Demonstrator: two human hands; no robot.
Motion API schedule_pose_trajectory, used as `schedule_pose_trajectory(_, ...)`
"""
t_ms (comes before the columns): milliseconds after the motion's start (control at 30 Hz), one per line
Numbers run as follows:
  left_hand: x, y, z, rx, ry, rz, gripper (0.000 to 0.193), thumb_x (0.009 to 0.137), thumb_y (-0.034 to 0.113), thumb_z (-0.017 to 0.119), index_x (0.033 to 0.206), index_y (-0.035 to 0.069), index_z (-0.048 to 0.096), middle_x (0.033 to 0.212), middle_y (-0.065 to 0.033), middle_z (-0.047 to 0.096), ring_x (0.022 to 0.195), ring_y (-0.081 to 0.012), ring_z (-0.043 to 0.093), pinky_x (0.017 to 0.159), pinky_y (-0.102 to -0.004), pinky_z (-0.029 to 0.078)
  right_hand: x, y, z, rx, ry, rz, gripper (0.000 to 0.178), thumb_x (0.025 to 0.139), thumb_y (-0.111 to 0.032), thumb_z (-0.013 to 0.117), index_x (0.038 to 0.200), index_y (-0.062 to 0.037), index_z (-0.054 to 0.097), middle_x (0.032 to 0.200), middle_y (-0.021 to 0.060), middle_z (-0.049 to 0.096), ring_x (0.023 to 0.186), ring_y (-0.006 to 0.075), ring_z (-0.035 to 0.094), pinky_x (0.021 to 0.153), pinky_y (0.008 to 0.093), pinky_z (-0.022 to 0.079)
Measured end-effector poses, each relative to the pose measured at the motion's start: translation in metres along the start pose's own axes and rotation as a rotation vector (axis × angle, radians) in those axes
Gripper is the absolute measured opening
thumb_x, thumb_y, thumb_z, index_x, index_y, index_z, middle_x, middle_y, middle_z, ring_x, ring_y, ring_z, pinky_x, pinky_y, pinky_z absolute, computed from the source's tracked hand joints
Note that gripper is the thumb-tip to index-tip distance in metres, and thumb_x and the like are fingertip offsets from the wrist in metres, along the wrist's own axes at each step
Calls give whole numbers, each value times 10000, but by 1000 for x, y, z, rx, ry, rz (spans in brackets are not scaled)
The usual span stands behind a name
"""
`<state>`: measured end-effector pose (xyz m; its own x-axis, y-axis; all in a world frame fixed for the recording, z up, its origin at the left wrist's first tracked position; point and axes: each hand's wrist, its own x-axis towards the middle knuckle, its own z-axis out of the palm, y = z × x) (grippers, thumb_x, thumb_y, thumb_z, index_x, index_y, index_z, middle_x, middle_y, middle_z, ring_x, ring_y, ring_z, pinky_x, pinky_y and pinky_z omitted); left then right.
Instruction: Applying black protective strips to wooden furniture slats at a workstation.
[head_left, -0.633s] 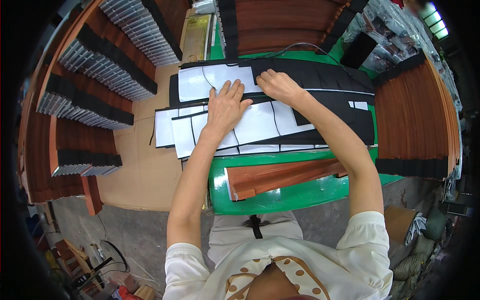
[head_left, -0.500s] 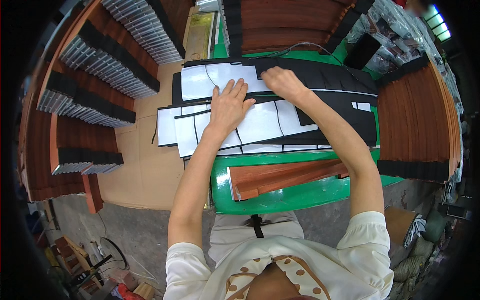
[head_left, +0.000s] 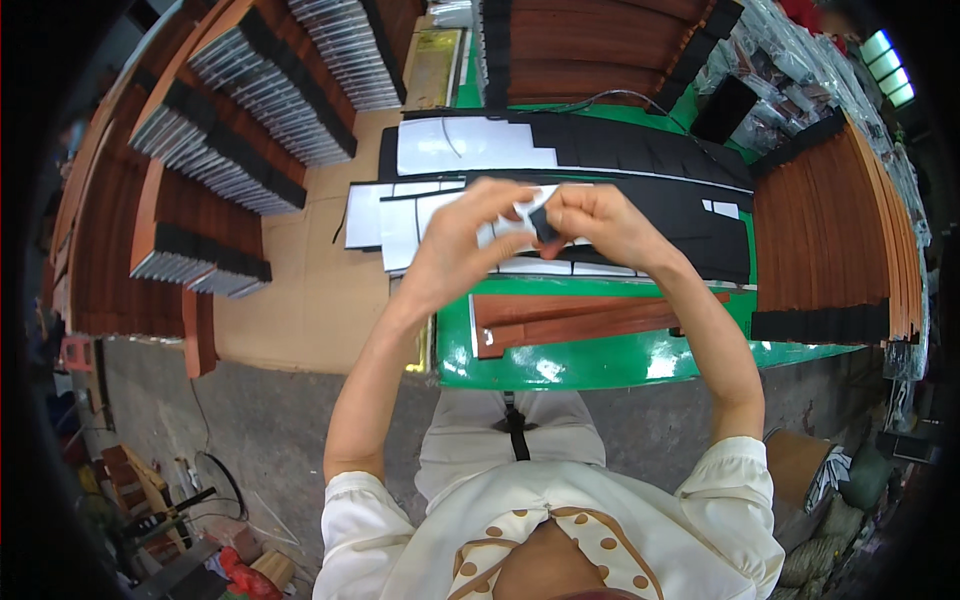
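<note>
Far out to the left of the green tabletop [head_left: 600,370], here are the stacks of brown planks [head_left: 205,215], banded with black strips, standing on brown cardboard [head_left: 300,320] right against the tabletop's left side. Moving in, white-faced sheets [head_left: 465,145] with black edging reach from that cardboard across the tabletop, overlapping in rows. And there's the left hand [head_left: 462,240], up above the tabletop's left part, thumb and fingers curved and well parted; whether its tips touch anything is too blurred to tell. Just beside it, above the tabletop's middle, a small dark piece [head_left: 543,226], pinched in the right hand [head_left: 605,220], fingers folded tight around it! Below the hands, brown boards [head_left: 560,312] lie along the tabletop's near edge; beyond them, a banded brown stack [head_left: 590,50] stands at its far edge. Right of the hands, black sheets [head_left: 650,155] cover much of the tabletop, and at its right end, another plank stack [head_left: 820,230] with black-wrapped ends.
</note>
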<state>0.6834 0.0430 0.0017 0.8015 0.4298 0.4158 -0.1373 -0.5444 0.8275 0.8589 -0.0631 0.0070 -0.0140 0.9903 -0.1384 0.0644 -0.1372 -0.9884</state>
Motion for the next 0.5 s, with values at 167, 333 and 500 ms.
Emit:
schedule_pose_trajectory(167, -65, 47, 2, 17, -134, -96, 317, 700, 13, 703, 1006, 8, 622, 826, -73, 607, 716, -155, 587, 651, -264, 474, -56, -24, 49, -513, -94, -80, 130, 787, -110, 537, 808, 0, 603, 572, 115, 545, 488, 144, 520, 492, 298, 429)
schedule_pose_trajectory(333, -111, 68, 17, -3, -151, 37, 266, 684, 34, 724, 935, 17, 638, 809, -79, 623, 699, -173, 604, 587, -273, 486, -96, -12, 77, -564, -205, -137, 117, 766, -109, 544, 788, -10, 603, 583, 88, 563, 490, 147, 538, 471, 287, 422)
schedule_pose_trajectory(500, -137, 84, 25, 40, -178, 76, 215, 664, 42, 736, 857, 30, 644, 824, -76, 633, 695, -195, 609, 579, -273, 485, -120, -11, 93, -261, -272, 51, 142, 802, -105, 601, 877, 8, 641, 732, 81, 647, 615, 130, 598, 582, 265, 470)
